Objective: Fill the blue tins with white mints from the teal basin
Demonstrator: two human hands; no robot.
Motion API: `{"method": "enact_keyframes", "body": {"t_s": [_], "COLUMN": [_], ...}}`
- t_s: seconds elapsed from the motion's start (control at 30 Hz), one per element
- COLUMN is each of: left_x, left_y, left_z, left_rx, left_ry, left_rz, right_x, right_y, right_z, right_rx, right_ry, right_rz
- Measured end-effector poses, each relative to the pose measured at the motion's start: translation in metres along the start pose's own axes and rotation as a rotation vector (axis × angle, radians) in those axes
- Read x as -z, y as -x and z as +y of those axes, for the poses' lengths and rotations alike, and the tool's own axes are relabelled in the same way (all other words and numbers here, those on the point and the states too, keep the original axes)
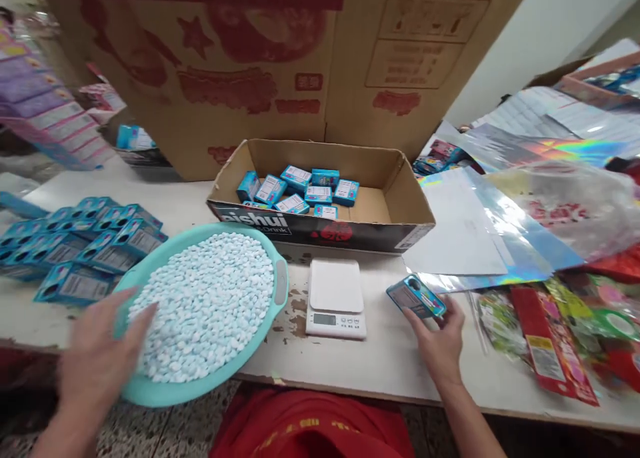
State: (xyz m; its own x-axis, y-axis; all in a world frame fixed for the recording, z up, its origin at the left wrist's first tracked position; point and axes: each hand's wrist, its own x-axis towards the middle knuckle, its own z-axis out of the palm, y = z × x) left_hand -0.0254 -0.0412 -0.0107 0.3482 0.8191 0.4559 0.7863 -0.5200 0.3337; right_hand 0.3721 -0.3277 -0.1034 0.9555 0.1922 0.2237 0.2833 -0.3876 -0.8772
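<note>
My left hand (100, 358) reaches over the near-left rim of a teal basin (281, 285). Its blurred fingers touch the heap of small pale blue tablets (205, 305) in the basin. My right hand (440, 341) holds a small blue packet box (416, 297) by its lower corner, just above the table, to the right of a white kitchen scale (335, 297).
A shallow cardboard tray (320, 228) behind the scale holds several blue boxes (305, 191). Flattened blue boxes (75, 251) are stacked at the left. Holographic sheets (500, 238) and bright wrappers (555, 338) lie at the right. A big carton (300, 58) stands behind.
</note>
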Motion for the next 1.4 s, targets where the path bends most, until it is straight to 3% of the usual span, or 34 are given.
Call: {"method": "enact_keyframes", "body": {"t_s": [0.07, 0.17, 0.27, 0.4, 0.5, 0.63, 0.8, 0.9, 1.03, 1.17, 1.23, 1.3, 1.4], "left_x": [-0.010, -0.024, -0.027, -0.020, -0.017, -0.021, -0.031, -0.033, -0.033, -0.033, -0.030, -0.026, -0.016], "left_y": [0.014, 0.026, 0.029, 0.026, 0.026, 0.027, 0.027, 0.026, 0.024, 0.013, 0.004, -0.006, -0.020], "left_z": [0.008, 0.017, 0.018, 0.019, 0.022, 0.021, 0.016, 0.016, 0.023, 0.034, 0.039, 0.043, 0.047], "left_rx": [-0.085, -0.195, -0.116, 0.036, 0.071, 0.074, -0.066, -0.104, -0.047, 0.113, 0.228, 0.400, 0.745], "left_ry": [0.036, 0.044, 0.034, 0.085, 0.076, 0.030, -0.133, -0.187, -0.230, -0.213, -0.096, 0.175, 0.753], "left_rz": [-0.014, -0.044, -0.010, -0.065, -0.063, -0.087, -0.254, -0.324, -0.379, -0.421, -0.399, -0.331, -0.177], "right_x": [-0.004, -0.021, -0.049, -0.087, -0.096, -0.075, -0.029, -0.011, -0.005, -0.008, -0.008, -0.006, -0.002], "right_y": [-0.014, -0.016, -0.002, 0.018, 0.022, 0.026, 0.046, 0.061, 0.071, 0.070, 0.070, 0.070, 0.070], "right_z": [-0.009, -0.034, -0.062, -0.080, -0.079, -0.062, -0.028, -0.012, 0.000, 0.005, 0.006, 0.005, -0.002], "right_rx": [-0.138, -0.076, 0.041, 0.146, 0.197, 0.275, 0.370, 0.482, 0.534, 0.482, 0.443, 0.426, 0.465], "right_ry": [-0.025, -0.142, -0.225, -0.263, -0.271, -0.257, -0.030, 0.106, 0.197, 0.179, 0.157, 0.145, 0.144], "right_rz": [-0.121, -0.166, -0.302, -0.554, -0.573, -0.426, -0.202, -0.156, -0.138, -0.160, -0.166, -0.167, -0.158]}}
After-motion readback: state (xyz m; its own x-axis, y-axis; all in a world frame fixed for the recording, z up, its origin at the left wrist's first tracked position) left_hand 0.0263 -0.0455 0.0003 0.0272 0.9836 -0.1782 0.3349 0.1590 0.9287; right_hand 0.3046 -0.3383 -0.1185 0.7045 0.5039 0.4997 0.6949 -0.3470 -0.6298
